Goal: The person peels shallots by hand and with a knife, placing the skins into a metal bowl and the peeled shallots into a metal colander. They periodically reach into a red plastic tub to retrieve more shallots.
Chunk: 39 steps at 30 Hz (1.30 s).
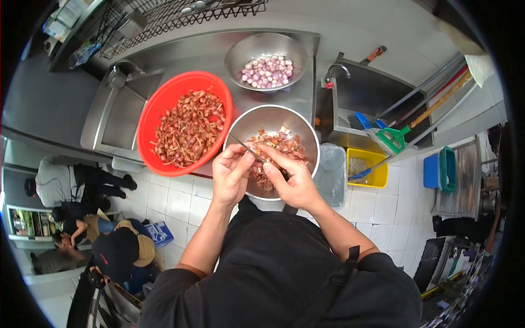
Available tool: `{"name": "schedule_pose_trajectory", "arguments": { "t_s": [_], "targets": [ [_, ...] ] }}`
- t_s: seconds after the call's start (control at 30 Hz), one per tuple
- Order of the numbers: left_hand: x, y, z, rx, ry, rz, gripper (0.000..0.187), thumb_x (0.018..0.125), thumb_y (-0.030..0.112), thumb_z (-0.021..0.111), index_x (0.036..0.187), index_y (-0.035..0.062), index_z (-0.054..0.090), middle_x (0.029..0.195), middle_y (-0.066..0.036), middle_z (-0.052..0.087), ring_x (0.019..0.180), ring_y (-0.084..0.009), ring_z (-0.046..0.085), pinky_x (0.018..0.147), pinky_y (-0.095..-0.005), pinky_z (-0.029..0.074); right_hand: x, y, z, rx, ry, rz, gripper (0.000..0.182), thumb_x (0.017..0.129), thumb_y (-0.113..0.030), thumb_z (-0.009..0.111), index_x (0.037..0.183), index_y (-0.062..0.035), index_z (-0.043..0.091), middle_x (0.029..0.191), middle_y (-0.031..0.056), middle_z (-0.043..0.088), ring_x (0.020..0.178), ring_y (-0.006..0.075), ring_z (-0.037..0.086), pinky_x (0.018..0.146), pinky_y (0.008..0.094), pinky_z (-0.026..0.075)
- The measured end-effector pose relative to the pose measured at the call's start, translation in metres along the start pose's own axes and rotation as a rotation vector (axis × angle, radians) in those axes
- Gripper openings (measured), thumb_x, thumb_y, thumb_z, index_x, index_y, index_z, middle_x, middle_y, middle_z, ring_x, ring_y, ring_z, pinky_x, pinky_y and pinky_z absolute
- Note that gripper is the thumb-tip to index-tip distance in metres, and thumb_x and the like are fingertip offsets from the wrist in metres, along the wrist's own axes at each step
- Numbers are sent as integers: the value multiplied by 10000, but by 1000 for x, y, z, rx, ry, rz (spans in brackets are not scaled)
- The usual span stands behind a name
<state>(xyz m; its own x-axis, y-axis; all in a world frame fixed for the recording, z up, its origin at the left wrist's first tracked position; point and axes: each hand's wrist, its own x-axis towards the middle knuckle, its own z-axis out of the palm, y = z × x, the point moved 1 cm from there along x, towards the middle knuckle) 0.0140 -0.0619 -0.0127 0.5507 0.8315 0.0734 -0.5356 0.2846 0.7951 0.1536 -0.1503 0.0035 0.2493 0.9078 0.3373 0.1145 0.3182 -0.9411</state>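
My right hand is closed around a small knife; its thin blade points up and left across my left fingertips. Beside it, my left hand pinches what looks like a small shallot, mostly hidden by fingers and thumbs. Both hands are over a steel bowl holding reddish-brown shallot skins. Left of that bowl, a wide red basin is heaped with unpeeled shallots. Behind it, a perforated steel colander contains peeled, pale purple shallots.
A steel counter with a sink runs behind the bowls. Right of me are a clear plastic bin, a yellow tub and a green dustpan. A wire rack hangs above. Several people are at the left.
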Motion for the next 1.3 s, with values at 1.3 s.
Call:
{"name": "schedule_pose_trajectory", "arguments": {
  "t_s": [1.3],
  "targets": [
    [20,25,-78,-163,-129,-273,425,903,-81,599,1311,-20,500,1283,-190,594,1155,-238,611,962,-366,536,9,12,86,-243,562,192,312,998,-116,570,1253,59,615,856,-12,625,761,43,519,690,204,447]
  ]
}}
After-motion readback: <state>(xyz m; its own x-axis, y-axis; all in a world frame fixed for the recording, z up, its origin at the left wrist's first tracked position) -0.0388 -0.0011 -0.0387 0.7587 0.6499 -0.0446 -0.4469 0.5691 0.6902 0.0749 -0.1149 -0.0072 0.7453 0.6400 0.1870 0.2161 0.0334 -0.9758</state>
